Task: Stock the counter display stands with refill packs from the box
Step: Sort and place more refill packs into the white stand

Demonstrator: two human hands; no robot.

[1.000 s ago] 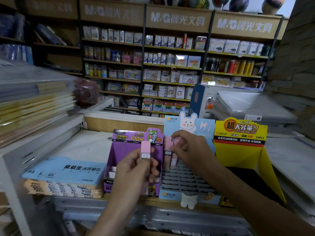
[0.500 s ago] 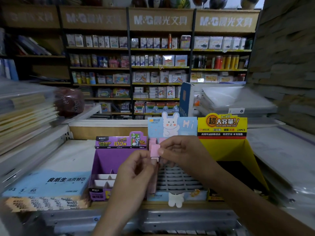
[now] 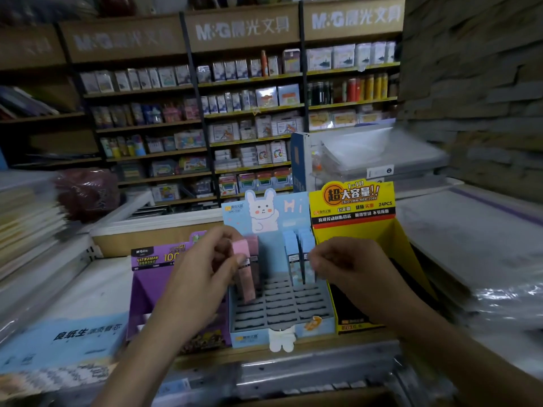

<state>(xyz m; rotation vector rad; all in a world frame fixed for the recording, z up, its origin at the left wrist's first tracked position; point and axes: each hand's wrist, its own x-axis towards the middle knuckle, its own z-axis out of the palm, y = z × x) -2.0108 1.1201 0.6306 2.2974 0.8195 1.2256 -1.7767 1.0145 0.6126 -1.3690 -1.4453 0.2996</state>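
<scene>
- A slim pink refill pack [image 3: 249, 284] with a small dark label band is pinched near-upright in the left grip [image 3: 199, 277]. Its lower end sits at the left-hand slots of the blue display stand [image 3: 282, 306].
- A second pink pack [image 3: 256, 259] stands just behind it in the stand's back row, and pale blue packs [image 3: 293, 254] fill the right of that row.
- The right grip [image 3: 346, 265] is curled, fingertips against the pale blue packs; blur hides whether it pinches one.
- The blue stand's header card shows a white rabbit and the word "Hi".
- The yellow display stand [image 3: 352, 207] just to the right reads "超大容量!!" and "24PCS".
- The purple display stand [image 3: 152, 277] on the left reads "ULTRAMAN" and "100".
- All three stands sit side by side on the tabletop [image 3: 329, 346].
- The shelf signs [image 3: 244, 27] behind them read "M&G 晨光文具".
</scene>
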